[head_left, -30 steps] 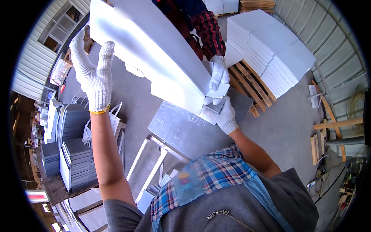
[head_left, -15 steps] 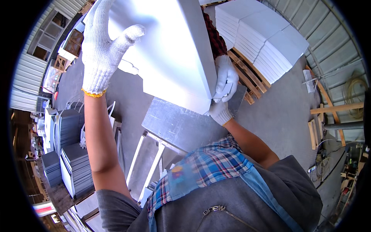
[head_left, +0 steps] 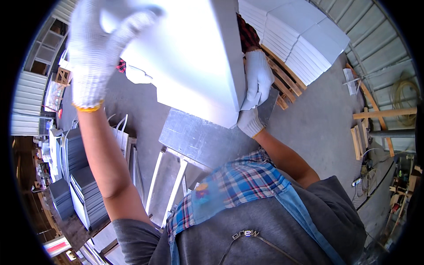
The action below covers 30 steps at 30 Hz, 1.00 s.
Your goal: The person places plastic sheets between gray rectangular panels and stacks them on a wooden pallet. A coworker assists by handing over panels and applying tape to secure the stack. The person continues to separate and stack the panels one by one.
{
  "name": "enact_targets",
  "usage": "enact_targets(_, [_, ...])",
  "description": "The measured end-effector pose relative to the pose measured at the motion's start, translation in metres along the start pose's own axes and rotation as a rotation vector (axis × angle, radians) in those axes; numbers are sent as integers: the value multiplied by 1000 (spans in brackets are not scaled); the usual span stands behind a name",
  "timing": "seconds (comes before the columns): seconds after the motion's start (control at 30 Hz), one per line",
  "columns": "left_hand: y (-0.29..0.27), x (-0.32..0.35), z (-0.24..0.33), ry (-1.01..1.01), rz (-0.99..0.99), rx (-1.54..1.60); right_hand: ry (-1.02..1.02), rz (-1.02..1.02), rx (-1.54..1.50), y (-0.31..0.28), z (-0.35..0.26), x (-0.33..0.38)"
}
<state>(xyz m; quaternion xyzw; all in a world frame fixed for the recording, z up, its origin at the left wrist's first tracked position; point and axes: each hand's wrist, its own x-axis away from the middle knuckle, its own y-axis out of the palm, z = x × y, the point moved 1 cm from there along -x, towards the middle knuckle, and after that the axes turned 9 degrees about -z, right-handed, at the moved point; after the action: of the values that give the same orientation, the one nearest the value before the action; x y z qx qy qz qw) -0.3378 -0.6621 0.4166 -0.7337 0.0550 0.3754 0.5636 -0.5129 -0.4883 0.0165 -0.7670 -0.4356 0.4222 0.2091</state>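
A large white sheet-like box piece, folded along its right side, stands tilted over a metal-topped table. My left hand, in a white knit glove, is raised at its left side, thumb spread away from the fingers. Motion blurs this hand, and the frame's top edge cuts the fingertips. At the piece's lower right corner is my gloved right hand, its fingers hidden. Just above it, a co-worker's gloved hand touches the right edge around a small pale flap. The co-worker's other gloved hand shows at the left edge.
Stacked white sheets rest on a wooden pallet at the far right. Grey sheet stacks stand at the left, near a white frame under the table. Wooden slats and a cable lie along the right wall.
My left hand has moved left, away from the white piece's middle. The piece and both co-worker's hands sit slightly farther left or lower in view. My right hand stays at the corner.
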Motion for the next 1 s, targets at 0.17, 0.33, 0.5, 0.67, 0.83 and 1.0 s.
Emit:
enact_targets(0.17, [8,-18,-14,7,-205,-7,110,-135,50,-2,10,7])
enact_targets(0.33, [4,-18,34,146,-498,32,329,-471,-187,-8,14,21])
enact_targets(0.5, [1,-15,26,18,-610,66,455,-417,-537,-17,12,19])
enact_targets(0.67, [4,-19,34,-46,-648,159,409,-464,-462,-2,17,24])
enact_targets(0.83, [11,-8,36,127,-540,155,397,-396,-234,18,33,35])
enact_targets(1.0, [38,42,12,197,-398,125,441,-338,-393,4,16,37])
